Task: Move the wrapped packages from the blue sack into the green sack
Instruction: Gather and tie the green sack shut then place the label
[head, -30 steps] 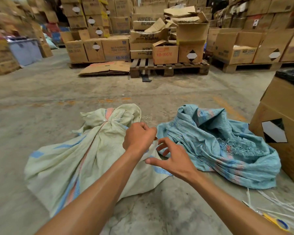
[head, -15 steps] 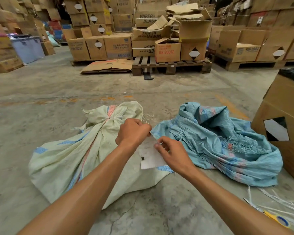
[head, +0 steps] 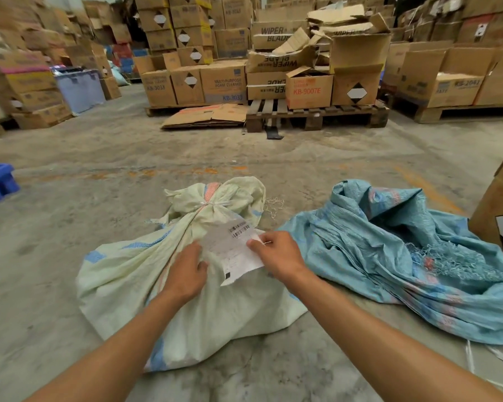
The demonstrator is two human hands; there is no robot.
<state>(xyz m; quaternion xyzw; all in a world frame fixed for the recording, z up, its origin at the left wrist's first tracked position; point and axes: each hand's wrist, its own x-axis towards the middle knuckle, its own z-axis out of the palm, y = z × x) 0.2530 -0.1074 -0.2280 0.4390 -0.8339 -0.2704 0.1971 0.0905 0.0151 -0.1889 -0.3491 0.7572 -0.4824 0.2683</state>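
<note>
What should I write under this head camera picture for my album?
Two hands, left hand and right hand, hold a barcoded label on a tied green sack beside a blue sack.

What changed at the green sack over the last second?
A white barcode label has come into view and now lies spread on the green sack. The right hand has taken hold of its right edge, pinching it; the left hand, earlier fisted near the tie, now presses flat beside the label. The green sack stays tied and the blue sack stays slumped.

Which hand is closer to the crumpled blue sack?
The right hand. It pinches the paper label just beside the blue sack. The left hand rests on the green sack, farther away.
</note>
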